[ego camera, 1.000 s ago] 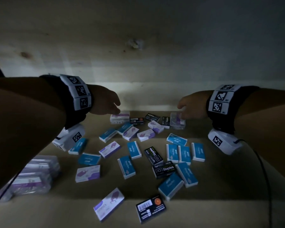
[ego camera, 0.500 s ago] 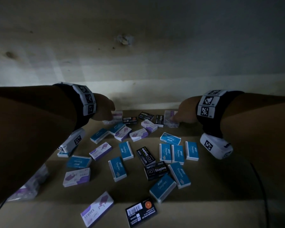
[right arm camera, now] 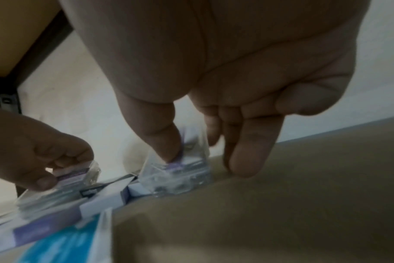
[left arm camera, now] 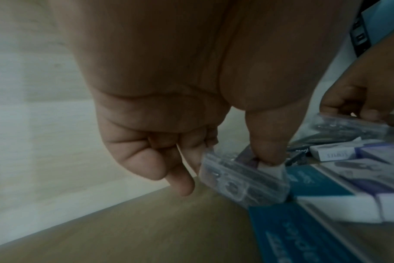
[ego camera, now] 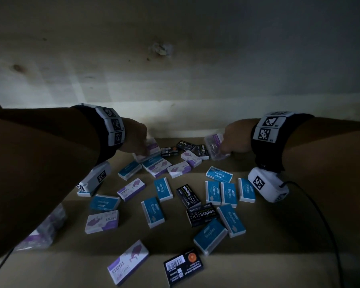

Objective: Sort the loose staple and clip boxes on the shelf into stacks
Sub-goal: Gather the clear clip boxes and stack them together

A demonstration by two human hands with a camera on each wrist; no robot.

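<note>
Broadly, the pale wooden shelf is carrying a loose scatter of small boxes, and a light back panel is rising behind it. Both forearms are reaching to the rear of the shelf, each wearing a black wrist band with printed square markers.

At the far left edge a clear stack of clip boxes is sitting partly hidden under the left forearm. Across the middle, blue staple boxes are lying flat at mixed angles, three of them side by side near the right wrist. White and purple staple boxes are lying among them, one near the front edge. Black staple boxes are lying in the centre, at the back and at the front edge, one showing a barcode.

The left hand is pinching a clear clip box with a purple label between thumb and fingers, one end tilted up, the lower end touching a blue box below it. The little finger is hanging free, pointing down at the shelf.

The right hand is pinching a second clear clip box between thumb and fingers, holding it nearly upright, its lower edge at the shelf just beside a white and purple box. Whether it is lifted clear cannot be told.
</note>
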